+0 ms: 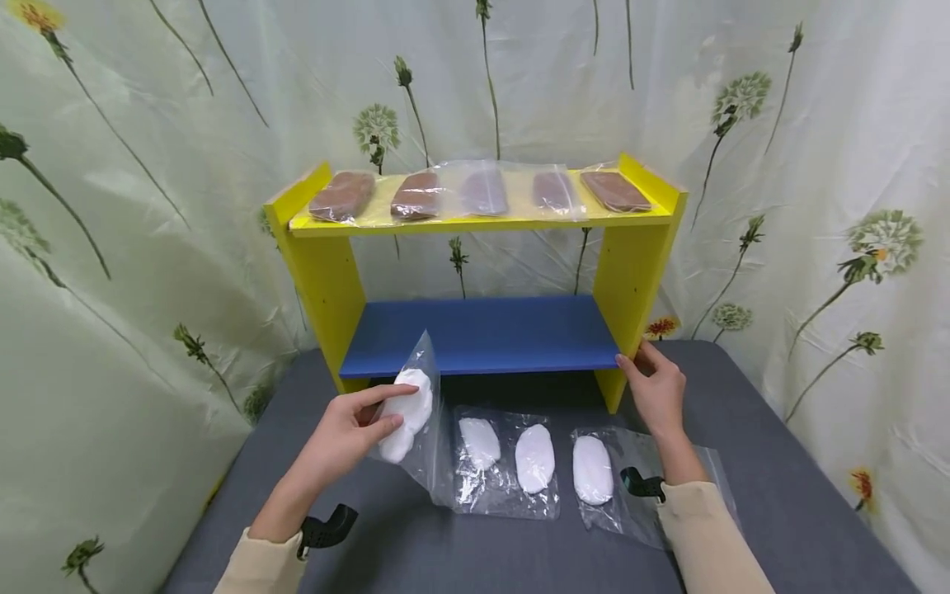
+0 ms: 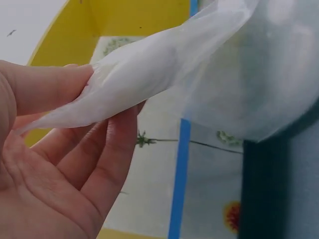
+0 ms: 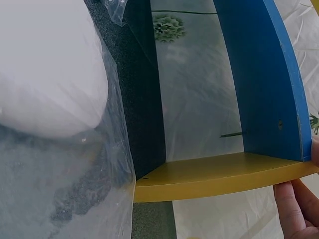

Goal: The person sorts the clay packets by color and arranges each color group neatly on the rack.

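Note:
My left hand (image 1: 352,427) pinches a clear plastic bag (image 1: 439,462) holding a flat white piece (image 1: 406,417), lifted and tilted in front of the shelf's left side. In the left wrist view the thumb lies on one face of the bag (image 2: 134,69) and the fingers behind it. My right hand (image 1: 659,388) grips the right side panel of a yellow and blue shelf (image 1: 638,305), near the lower board's corner. In the right wrist view its fingertips (image 3: 285,199) touch the yellow panel (image 3: 224,179); the rest of that hand is cut off.
Bags with white oval pieces (image 1: 534,459) lie on the dark grey table (image 1: 401,544) before the shelf, one bag (image 1: 592,470) partly under my right forearm. Bagged brown slabs (image 1: 416,195) line the top board. The blue lower board (image 1: 482,330) is bare. A flower-patterned curtain (image 1: 816,206) hangs behind.

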Demonstrator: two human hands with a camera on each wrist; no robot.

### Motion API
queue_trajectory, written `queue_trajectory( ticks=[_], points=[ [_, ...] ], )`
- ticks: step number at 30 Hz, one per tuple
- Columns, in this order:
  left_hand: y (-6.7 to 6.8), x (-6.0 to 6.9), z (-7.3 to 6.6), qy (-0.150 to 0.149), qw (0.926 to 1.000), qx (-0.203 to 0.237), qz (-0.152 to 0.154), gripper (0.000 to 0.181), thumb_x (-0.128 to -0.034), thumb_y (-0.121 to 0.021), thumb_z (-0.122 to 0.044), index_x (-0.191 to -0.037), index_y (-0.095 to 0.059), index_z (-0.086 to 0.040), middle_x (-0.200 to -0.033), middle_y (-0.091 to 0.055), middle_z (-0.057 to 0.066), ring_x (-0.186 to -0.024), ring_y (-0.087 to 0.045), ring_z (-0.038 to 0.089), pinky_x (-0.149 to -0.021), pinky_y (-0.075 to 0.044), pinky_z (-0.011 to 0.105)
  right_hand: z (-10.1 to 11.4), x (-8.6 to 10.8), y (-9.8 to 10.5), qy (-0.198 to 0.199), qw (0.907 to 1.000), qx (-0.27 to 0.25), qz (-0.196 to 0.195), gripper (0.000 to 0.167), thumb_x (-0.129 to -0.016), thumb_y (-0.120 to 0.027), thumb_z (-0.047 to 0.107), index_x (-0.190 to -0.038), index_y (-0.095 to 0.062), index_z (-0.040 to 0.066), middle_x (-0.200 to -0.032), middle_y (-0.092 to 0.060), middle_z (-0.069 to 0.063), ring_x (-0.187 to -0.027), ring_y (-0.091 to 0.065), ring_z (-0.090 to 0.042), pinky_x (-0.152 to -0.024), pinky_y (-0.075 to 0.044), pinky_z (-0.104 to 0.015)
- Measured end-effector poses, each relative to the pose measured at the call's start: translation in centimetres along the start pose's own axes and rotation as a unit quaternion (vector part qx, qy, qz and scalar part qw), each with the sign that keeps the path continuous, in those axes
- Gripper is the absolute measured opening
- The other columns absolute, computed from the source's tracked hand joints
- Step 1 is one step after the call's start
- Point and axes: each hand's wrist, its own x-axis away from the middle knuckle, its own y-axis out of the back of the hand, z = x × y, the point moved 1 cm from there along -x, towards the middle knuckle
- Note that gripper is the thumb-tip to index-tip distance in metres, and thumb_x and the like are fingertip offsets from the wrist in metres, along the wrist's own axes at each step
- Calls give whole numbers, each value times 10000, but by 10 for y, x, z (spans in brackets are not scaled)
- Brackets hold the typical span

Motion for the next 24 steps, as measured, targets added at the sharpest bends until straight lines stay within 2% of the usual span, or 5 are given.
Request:
queue_trajectory(
  ticks=[6,10,17,20,24],
  points=[
    [-3,-21,-13,-483,9986,167,-105,412,-950,-713,-121,-1314,-678,-310,-1337,-586,34,-881,-615,286,-687,-571,299,1,1,0,-13,10000,-17,-2,454,-941,-718,373,-1369,-657,237,-1131,-736,-48,-993,-671,-191,-747,-488,-125],
    [-9,-33,-18,-651,9951,698,-277,407,-944,-726,-153,-1329,-677,-276,-1396,-549,26,-1011,-615,304,-808,-588,330,0,0,1,5,10000,14,11,466,-937,-718,393,-1375,-652,248,-1137,-735,-43,-996,-672,-185,-757,-487,-121],
    [-7,-54,-14,-1255,9694,1996,-688,455,-956,-696,-81,-1402,-615,-117,-1245,-613,122,-998,-607,234,-854,-561,283,0,1,1,-2,10000,12,93,488,-947,-703,400,-1398,-633,229,-1146,-730,-56,-1007,-666,-193,-760,-483,-118],
    [-2,-62,-3,-1166,9584,2335,-1158,468,-952,-684,-25,-1409,-599,-75,-1262,-614,133,-995,-603,207,-843,-556,258,0,2,0,4,9999,-8,104,480,-947,-705,393,-1393,-637,230,-1140,-732,-54,-1000,-666,-189,-754,-488,-125],
    [4,-73,12,-487,9624,2054,-1710,471,-967,-675,-58,-1425,-597,-134,-1446,-527,70,-1099,-575,193,-836,-547,237,-1,-1,-1,13,10000,-1,5,460,-939,-717,391,-1374,-653,253,-1122,-737,-42,-986,-667,-177,-745,-491,-134]
  ],
)
